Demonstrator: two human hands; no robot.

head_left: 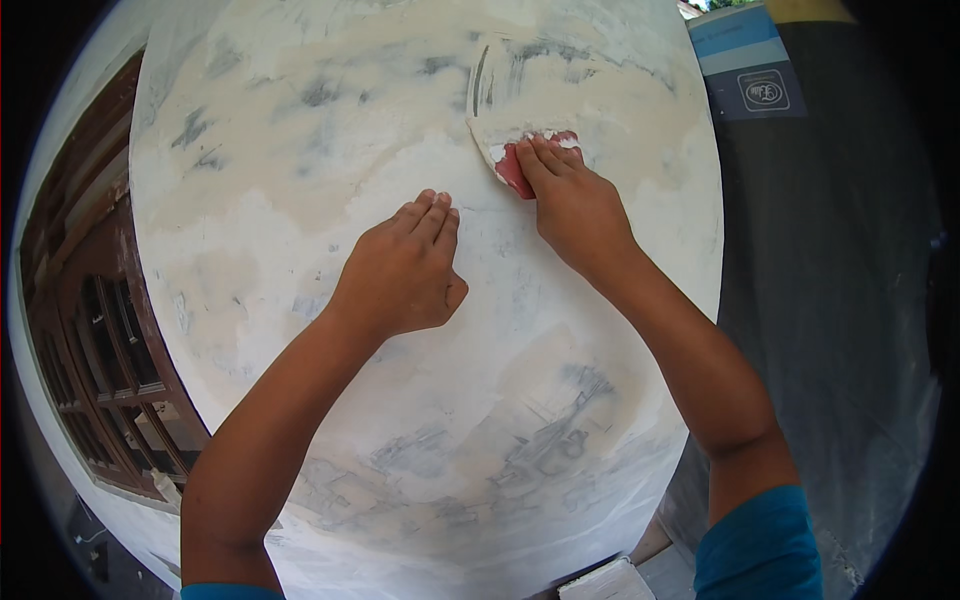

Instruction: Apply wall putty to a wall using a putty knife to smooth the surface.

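We clamp right hand (580, 207) on red scraper (511, 172) against wall (270, 130); left hand (408, 265) free, fingers straight; blue sign (726, 94) bears framed pale emblem (764, 91)

1. At the dial's centre, we face a broad white wall (480, 385), mottled beige and grey in daylight.
2. At 9 o'clock, we find a brown-framed window (112, 330) with dark panes.
3. At 3 o'clock, a dark grey surface (830, 320) runs down our view.
4. Between 1 and 2 o'clock, we spot a blue-banded panel (745, 60); at 1, sunlit greenery (715, 4).
5. Toward 5 o'clock, we note a pale, blocky object (605, 582).
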